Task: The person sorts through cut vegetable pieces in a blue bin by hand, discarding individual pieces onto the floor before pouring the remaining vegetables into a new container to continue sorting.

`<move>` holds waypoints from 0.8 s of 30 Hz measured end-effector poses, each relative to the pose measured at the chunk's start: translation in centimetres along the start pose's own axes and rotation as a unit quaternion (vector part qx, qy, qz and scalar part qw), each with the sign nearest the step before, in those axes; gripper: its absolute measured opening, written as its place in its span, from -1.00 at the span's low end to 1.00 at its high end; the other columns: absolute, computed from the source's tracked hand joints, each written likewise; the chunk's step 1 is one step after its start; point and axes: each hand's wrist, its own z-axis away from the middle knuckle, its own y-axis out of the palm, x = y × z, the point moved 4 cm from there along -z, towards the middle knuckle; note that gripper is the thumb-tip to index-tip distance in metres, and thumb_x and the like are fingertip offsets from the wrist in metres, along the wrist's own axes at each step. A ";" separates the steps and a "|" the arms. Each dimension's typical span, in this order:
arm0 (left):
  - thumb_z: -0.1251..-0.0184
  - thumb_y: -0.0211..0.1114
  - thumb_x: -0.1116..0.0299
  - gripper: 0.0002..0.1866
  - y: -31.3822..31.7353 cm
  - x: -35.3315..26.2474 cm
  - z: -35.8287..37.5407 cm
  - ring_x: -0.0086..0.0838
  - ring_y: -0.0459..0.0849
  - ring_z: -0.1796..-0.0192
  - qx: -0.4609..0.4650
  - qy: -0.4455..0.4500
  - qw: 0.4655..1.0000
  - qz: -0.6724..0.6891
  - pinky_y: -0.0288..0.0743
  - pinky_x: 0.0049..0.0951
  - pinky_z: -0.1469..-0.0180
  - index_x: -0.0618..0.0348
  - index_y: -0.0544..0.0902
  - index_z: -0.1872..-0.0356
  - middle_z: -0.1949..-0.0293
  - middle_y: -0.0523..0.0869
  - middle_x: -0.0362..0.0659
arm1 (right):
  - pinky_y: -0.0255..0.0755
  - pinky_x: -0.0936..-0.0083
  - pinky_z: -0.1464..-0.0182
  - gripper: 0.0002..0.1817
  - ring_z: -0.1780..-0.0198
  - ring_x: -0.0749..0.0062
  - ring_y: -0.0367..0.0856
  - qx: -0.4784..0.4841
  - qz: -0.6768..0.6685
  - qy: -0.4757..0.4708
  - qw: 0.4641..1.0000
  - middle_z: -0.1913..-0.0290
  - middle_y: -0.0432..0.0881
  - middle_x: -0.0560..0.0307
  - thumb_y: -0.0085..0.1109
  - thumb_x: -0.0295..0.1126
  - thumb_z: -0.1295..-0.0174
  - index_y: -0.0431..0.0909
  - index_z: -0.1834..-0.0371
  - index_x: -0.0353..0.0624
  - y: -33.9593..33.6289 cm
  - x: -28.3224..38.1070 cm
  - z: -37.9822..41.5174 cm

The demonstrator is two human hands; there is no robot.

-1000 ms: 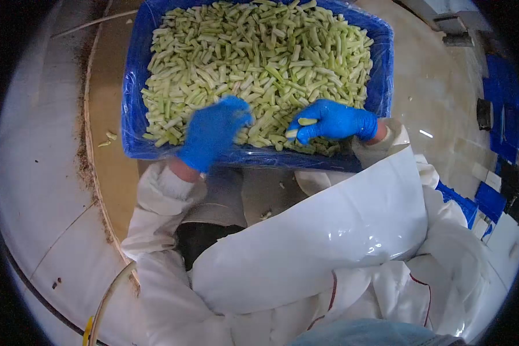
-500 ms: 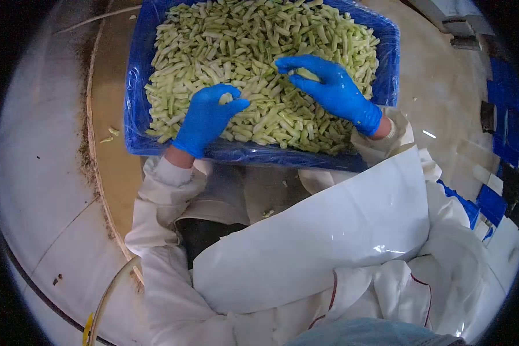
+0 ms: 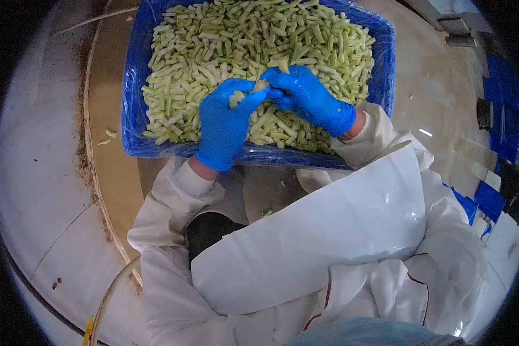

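Observation:
Both hands wear blue gloves and meet over a blue crate (image 3: 131,115) lined with clear film. Heaped in it are pale green cut vegetable pieces (image 3: 196,63), short and stick-like. My left hand (image 3: 225,118) is closed, with a pale piece (image 3: 236,99) in its palm and a brownish-tipped piece (image 3: 260,86) pinched at the thumb. Right beside it, my right hand (image 3: 311,98) has its fingers curled at that same piece. Another light green piece (image 3: 284,64) sticks up from the right hand's grip.
A white apron (image 3: 317,230) covers my lap, below the crate's near edge. A few scraps (image 3: 111,133) lie on the tan surface to the left. Blue and white blocks (image 3: 490,202) stand at the far right, and a curved hose (image 3: 106,297) runs at lower left.
My hands have come together from apart, the left moving right and the right moving left and down. A brown-tipped piece now shows between them.

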 end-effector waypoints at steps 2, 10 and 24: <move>-0.16 0.33 0.35 -0.86 -0.1 1.4 -0.4 -0.55 0.49 0.54 0.020 -0.085 0.992 0.093 0.36 -0.51 0.48 0.22 0.66 0.35 0.47 0.64 -0.23 | 0.01 0.81 0.59 -0.82 0.63 0.82 0.06 0.032 -0.296 0.140 0.944 0.53 0.27 0.40 -0.04 -0.32 -0.35 0.44 0.32 -0.18 0.6 -0.1 0.5; -0.19 0.30 0.39 -0.79 -1.7 2.9 -0.5 -0.77 0.33 0.64 0.072 -0.232 0.937 0.251 0.16 -0.72 0.61 0.24 0.66 0.18 0.34 0.69 -0.25 | -0.02 0.86 0.62 -0.66 0.65 0.83 0.09 -0.025 -0.138 0.090 0.986 0.25 0.50 0.26 0.04 -0.28 -0.32 0.46 -0.05 -0.27 -4.4 3.8 3.9; -0.24 0.20 0.28 -0.68 0.3 3.3 -0.3 -0.75 0.33 0.62 0.171 -0.285 0.881 0.338 0.14 -0.72 0.62 0.29 0.63 0.09 0.38 0.66 -0.25 | 0.14 0.83 0.51 -0.66 0.57 0.80 0.24 -0.015 0.042 0.118 0.992 0.24 0.58 0.27 0.04 -0.23 -0.33 0.50 -0.07 -0.18 -1.2 4.2 1.8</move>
